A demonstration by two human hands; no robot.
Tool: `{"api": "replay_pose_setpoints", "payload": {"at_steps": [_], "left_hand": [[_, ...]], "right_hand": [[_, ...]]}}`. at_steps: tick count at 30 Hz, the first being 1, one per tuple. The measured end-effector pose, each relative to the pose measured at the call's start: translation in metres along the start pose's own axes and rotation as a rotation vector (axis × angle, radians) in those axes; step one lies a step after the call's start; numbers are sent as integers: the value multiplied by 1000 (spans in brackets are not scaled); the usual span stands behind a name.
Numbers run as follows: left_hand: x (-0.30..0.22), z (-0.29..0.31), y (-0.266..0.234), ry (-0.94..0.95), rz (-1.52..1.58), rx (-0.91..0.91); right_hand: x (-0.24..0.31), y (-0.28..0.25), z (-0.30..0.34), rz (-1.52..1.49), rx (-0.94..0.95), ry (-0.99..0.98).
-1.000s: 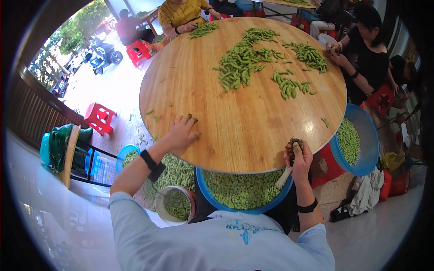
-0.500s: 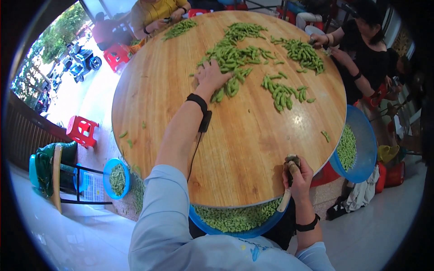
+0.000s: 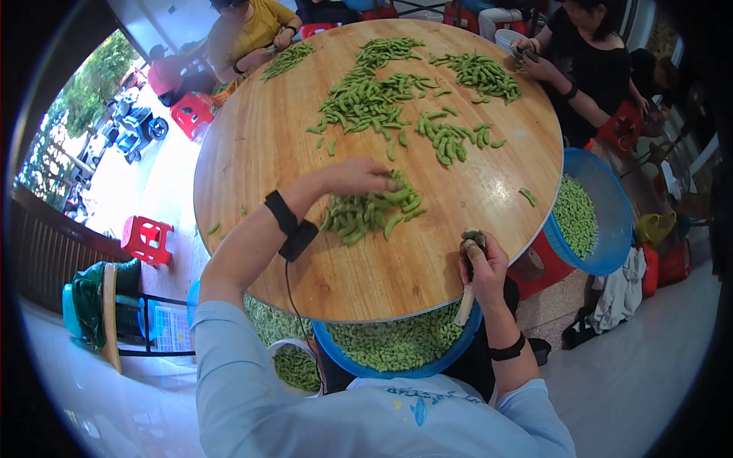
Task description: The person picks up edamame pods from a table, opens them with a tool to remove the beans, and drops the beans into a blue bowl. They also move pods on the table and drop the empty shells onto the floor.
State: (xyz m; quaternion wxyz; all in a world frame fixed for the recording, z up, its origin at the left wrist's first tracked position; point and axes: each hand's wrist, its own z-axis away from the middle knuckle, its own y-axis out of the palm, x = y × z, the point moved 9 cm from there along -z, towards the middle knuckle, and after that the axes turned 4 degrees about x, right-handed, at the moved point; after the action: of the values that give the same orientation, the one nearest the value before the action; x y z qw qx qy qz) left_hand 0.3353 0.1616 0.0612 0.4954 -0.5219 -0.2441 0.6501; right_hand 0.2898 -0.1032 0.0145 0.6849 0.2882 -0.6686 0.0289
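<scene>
Clump of green pods (image 3: 366,215) is lying on the tabletop (image 3: 267,168), left of centre, apart from the main pile (image 3: 363,99). Change: half a second ago the left hand (image 3: 359,177) was reaching into the pile's near side; now it is drawing back and the clump is sitting closer to the person. Means a batch is now lying nearer the right hand (image 3: 486,263) for working. A few strays are trailing between clump and pile.

Left arm is angling in from the lower left, elbow bending out, wrist turning inward. Left hand is arching over the clump's far side, fingers loosely bending and touching pods; cannot tell if it is gripping any. Right hand is staying by the near edge, fist closing around a tool (image 3: 463,307), pale handle pointing down; working end is hiding in the fingers.

Farther out: a smaller pile (image 3: 450,140) is lying right of the main one. Blue tub (image 3: 366,372) is sitting under the near edge, blue basin (image 3: 615,206) beyond the right edge. Two co-workers, in yellow (image 3: 256,34) and black (image 3: 588,49), are sitting across.
</scene>
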Motion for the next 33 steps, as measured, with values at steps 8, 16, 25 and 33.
{"api": "replay_pose_setpoints", "payload": {"at_steps": [8,16,25,33], "left_hand": [[70,-84,-51,-343,-121,-438],[-27,-81,11,-129,-23,395],[-95,-120,9,-42,-225,-308],[-84,-24,48,28,-365,-34]], "right_hand": [[1,9,-3,1,11,4],[-1,-1,-2,-6,-14,1],[2,-1,0,2,-16,6],[-4,1,0,15,-11,21]]}}
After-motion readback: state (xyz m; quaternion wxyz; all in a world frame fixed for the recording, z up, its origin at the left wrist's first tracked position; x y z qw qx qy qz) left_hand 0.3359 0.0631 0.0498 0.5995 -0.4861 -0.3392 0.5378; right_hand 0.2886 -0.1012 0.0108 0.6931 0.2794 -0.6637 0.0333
